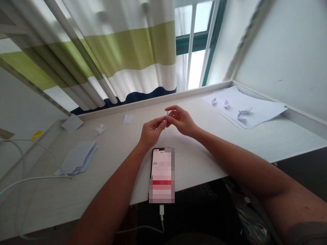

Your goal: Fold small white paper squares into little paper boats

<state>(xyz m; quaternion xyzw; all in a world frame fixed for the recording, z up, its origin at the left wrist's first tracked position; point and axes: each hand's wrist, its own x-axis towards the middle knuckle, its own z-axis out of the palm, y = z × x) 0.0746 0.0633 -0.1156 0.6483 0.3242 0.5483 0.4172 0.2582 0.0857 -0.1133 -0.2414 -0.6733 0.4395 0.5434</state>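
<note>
From my remote view: left hand [152, 132] and right hand [180, 119] raised together over a white laminate desk [204, 160], fingertips pressed in, both pinching a narrow folded strip of white paper [166, 119] held upright between them. Black smartphone with pixelated screen [162, 173] lies just below the hands, white charging cable [161, 212] plugged in. Three small folded white paper boats [226, 103] sit on loose white paper sheets [255, 109] in the far right corner. Folded white paper bundle [79, 158] lies left.

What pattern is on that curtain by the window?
Curtain: white, lime-green, navy bands; head view shows it best.
</note>
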